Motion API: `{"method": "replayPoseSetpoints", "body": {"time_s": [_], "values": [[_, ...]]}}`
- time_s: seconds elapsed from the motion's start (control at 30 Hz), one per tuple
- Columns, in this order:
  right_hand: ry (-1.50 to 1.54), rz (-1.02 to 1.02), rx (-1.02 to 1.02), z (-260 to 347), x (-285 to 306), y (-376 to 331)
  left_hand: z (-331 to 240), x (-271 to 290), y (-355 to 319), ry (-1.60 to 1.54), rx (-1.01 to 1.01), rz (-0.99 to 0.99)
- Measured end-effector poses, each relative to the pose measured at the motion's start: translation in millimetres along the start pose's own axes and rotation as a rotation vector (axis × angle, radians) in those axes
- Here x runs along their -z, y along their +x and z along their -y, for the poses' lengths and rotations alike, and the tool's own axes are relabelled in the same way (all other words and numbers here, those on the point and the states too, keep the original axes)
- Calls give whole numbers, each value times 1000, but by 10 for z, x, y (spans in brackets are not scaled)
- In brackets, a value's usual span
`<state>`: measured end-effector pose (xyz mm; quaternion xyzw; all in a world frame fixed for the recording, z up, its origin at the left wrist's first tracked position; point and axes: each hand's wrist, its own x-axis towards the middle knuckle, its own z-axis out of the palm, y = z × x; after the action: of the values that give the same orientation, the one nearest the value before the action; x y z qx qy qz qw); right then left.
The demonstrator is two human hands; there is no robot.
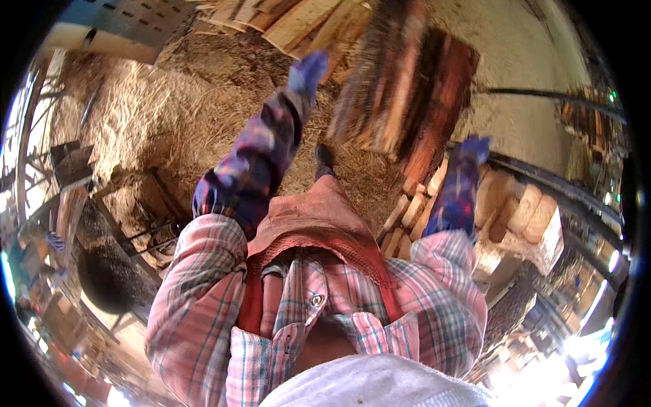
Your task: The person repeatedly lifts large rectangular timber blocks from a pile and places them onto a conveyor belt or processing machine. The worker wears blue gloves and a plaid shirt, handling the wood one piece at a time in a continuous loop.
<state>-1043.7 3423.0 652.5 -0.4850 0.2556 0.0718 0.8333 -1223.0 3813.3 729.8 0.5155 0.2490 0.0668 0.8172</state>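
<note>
My left hand (308,72) wears a blue glove and reaches forward, its fingers smeared by motion. It is near the lower ends of some pale sawn wood strips (305,27); I cannot tell whether it touches them. My right hand (475,148), also gloved in blue, is out to the right beside the near end of a reddish-brown bark slab (444,98). Its fingers are blurred too, and nothing held shows clearly. Between the hands lies a pile of rough bark-edged slabs (380,74), partly blurred. Dark plaid sleeve covers reach up both forearms.
Short wood pieces (410,211) are stacked below the slabs, beside pale rounded blocks (532,214). A dark metal rail (556,186) runs along the right. Sawdust (146,112) heaps at left, under a perforated metal panel (129,27). My shoe (324,157) stands on littered ground.
</note>
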Motion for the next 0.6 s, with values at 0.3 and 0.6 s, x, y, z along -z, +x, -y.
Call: {"method": "replayPoseSetpoints", "body": {"time_s": [0.3, 0.6], "values": [[-746, 253, -670, -3008, -1758, -2393, 364, 2800, -1824, -145, 389, -428], [-1052, 1566, -682, -5293, -5123, -5000, 982, 4204, -4223, -846, -139, -755]]}}
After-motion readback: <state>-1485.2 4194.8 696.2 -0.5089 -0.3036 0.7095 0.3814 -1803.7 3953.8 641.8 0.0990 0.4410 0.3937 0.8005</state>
